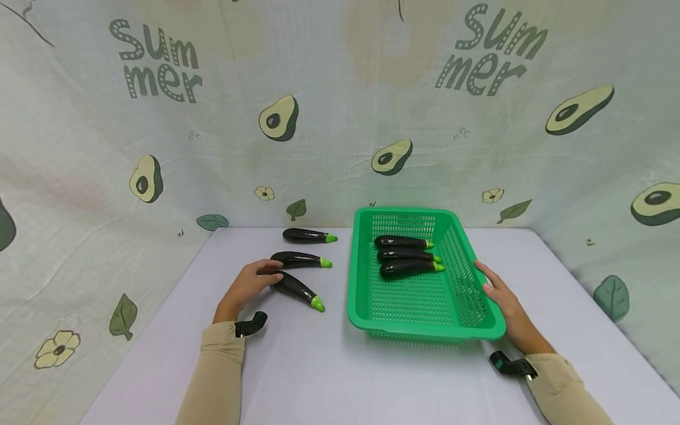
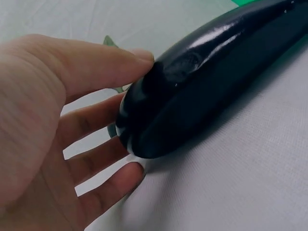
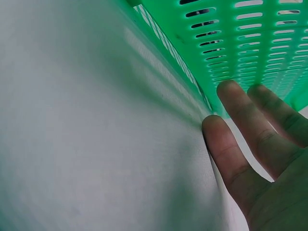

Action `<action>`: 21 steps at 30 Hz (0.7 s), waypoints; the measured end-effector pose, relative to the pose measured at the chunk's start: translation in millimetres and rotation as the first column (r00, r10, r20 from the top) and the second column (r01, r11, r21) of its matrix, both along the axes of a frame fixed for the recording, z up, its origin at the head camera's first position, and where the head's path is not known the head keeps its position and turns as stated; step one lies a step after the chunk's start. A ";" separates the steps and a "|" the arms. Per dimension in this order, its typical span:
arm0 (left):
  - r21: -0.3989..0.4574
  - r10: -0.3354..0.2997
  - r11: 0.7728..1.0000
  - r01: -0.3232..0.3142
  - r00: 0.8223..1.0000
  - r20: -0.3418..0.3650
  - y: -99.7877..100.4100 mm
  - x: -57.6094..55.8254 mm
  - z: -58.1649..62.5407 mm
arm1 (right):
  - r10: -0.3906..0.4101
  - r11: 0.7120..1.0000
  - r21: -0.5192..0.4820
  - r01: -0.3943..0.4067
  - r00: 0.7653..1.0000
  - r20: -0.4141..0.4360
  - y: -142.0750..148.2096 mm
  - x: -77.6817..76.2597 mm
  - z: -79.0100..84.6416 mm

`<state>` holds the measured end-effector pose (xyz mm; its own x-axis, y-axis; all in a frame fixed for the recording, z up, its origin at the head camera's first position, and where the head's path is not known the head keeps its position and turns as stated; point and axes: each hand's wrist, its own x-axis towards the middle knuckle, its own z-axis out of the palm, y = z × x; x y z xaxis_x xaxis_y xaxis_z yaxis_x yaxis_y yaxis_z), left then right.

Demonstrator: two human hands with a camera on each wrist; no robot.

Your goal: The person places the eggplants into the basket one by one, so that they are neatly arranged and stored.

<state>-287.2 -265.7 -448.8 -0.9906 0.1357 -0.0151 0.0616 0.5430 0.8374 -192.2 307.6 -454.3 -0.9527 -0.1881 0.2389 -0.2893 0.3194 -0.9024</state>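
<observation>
My left hand (image 1: 253, 284) holds the blunt end of the nearest eggplant (image 1: 295, 289), a glossy dark one with a green stem, lying slanted on the table. In the left wrist view the thumb (image 2: 115, 67) presses the top of this eggplant (image 2: 192, 96), with the fingers around its far side and end. Just behind it lies a second eggplant (image 1: 301, 259), and a third eggplant (image 1: 307, 236) lies farther back. My right hand (image 1: 504, 304) touches the right side of a green basket (image 1: 366, 323); its straight fingers (image 3: 240, 103) rest against the outer wall in the right wrist view.
Inside the basket, three eggplants (image 1: 406, 255) lie side by side toward the back, stems pointing right. The white table (image 1: 319, 378) ends at a printed cloth backdrop (image 1: 329, 177). A black wrist camera (image 1: 252, 324) sits on the left wrist, another camera (image 1: 512, 365) on the right.
</observation>
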 end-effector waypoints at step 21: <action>-0.001 -0.104 0.995 0.104 0.993 0.047 2.0 2.3 -2.9 | 0.003 1.000 0.006 -0.003 1.000 -0.018 -0.1 -0.2 -1.0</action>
<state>-284.9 -263.7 -451.7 -0.9693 0.2380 -0.0615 0.0790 0.5386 0.8389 -192.5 307.4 -455.4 -0.9476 -0.1922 0.2551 -0.3066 0.3235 -0.8952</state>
